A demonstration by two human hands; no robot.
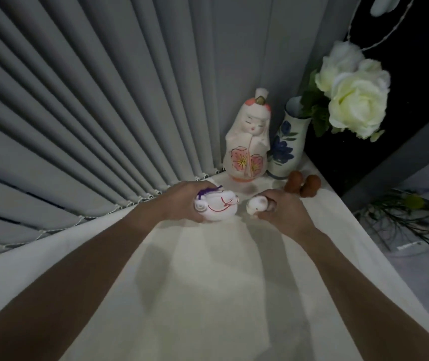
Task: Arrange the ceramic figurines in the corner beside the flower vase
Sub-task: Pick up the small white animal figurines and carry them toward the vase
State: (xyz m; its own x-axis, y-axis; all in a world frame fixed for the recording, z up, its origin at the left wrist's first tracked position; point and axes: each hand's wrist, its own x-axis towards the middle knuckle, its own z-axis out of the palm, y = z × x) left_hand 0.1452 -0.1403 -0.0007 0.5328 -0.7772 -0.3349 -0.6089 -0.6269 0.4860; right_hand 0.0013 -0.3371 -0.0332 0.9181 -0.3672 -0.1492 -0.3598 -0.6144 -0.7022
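Left hand: the left hand (182, 201) sits just left of frame centre, fingers curled round a white animal figurine (216, 206) with red lines and a purple cord on top; the figurine's base looks to be on the cloth, though contact is hard to judge.
Right hand: the right hand (283, 208) sits just right of centre, fingers closed on a small white figurine (256, 206), which pokes out to the left of the knuckles, close to the other white piece but apart from it.
Surface: a cream cloth (208, 282) covers the table, running from the lower frame up to the corner at upper centre.
Doll figurine: a tall ceramic doll (247, 142) with pink blossoms painted on its robe stands upright in the corner, above the hands in the frame.
Vase: a white vase with blue flowers (287, 142) stands just right of the doll, very close to it, holding white roses (356, 100).
Brown pieces: two small brown rounded figures (303, 187) stand side by side below the vase, just above the right hand.
Backdrop: grey vertical blinds (78, 113) fill the left and upper frame.
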